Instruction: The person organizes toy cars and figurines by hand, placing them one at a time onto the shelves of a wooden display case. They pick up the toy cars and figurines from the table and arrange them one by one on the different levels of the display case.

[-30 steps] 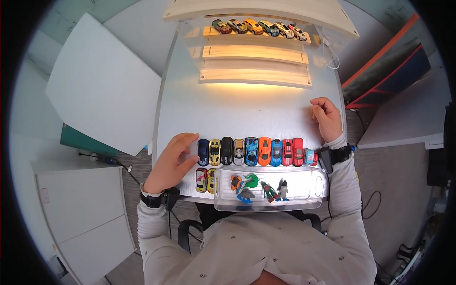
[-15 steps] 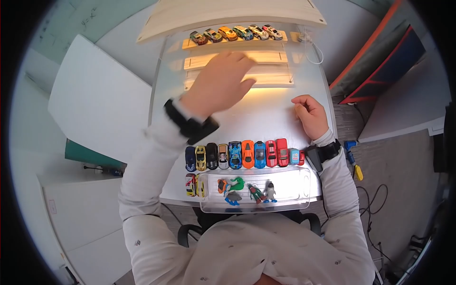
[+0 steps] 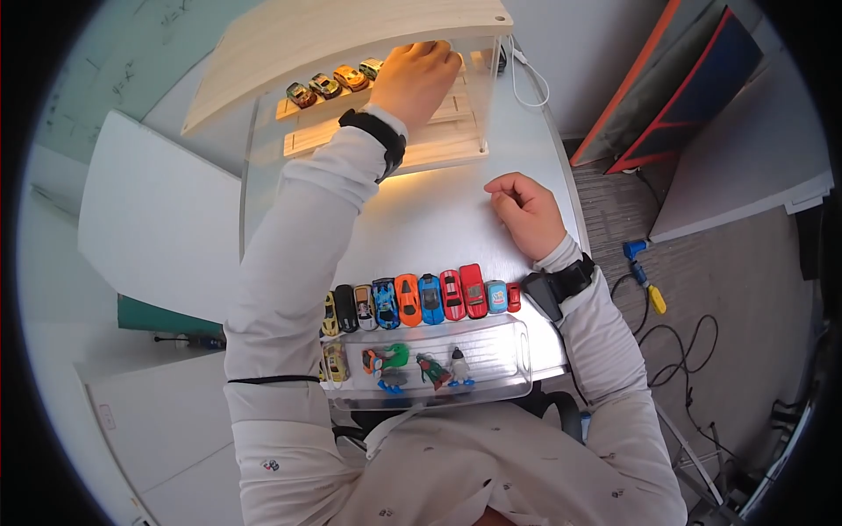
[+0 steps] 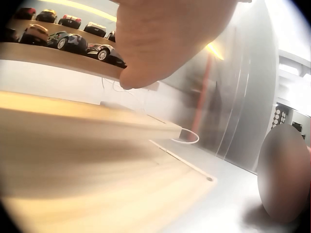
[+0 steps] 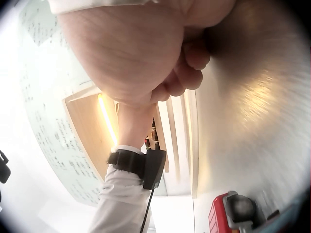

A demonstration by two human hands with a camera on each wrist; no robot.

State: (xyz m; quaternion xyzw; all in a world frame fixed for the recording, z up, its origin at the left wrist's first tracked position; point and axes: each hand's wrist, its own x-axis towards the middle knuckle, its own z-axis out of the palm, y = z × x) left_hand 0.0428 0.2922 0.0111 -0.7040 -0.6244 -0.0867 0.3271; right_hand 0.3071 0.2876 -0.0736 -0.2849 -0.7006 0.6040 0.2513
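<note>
My left hand (image 3: pixel 417 83) reaches into the wooden display shelf (image 3: pixel 351 39), over the right end of a row of toy cars (image 3: pixel 351 77) on its top step. In the left wrist view its thumb side overlaps a white patterned toy car (image 4: pixel 102 52). Its fingertips are hidden, so I cannot tell whether they grip a car. My right hand (image 3: pixel 528 215) rests on the table (image 3: pixel 412 232) in front of the shelf, fingers loosely curled and holding nothing. Beside its wrist stands a line of toy cars (image 3: pixel 408 301), the nearest a small red one (image 3: pixel 514 298).
A clear plastic tray (image 3: pixel 517 386) with several small figures, including a penguin (image 3: pixel 459 364), lies at the table's front edge. Left of them, a yellow car (image 3: pixel 335 361) shows. A white cable (image 3: pixel 539 79) hangs beside the shelf. Blue and yellow plugs (image 3: pixel 645 276) lie on the floor.
My left hand has gone from beside the table cars up and forward to the shelf's top step. My right hand keeps its pose on the table. The head view has turned.
</note>
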